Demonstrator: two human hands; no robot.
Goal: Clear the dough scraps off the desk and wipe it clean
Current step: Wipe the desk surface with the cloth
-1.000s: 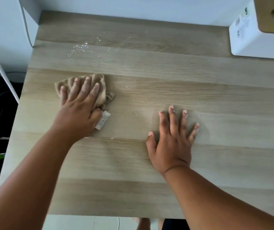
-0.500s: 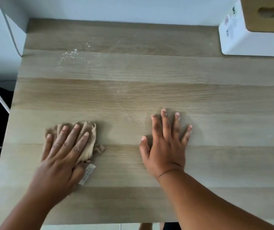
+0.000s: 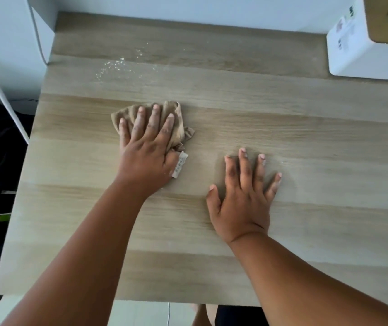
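On desk [image 3: 306, 142]: left hand [image 3: 148, 154] flat, pressing cloth [image 3: 178, 123], thumb seemingly tucked.

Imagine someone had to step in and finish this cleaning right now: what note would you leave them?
Left hand: flat, fingers straight, pressing the tan cloth onto the desk, left of centre.
Right hand: flat on the bare wood, holding nothing.
Done: no dough lumps show; the near and middle parts look mostly clean.
Left: white crumbs lie scattered at the far left, beyond the cloth; a few specks on the right side. Wipe those up. The white box sits at the far right corner.
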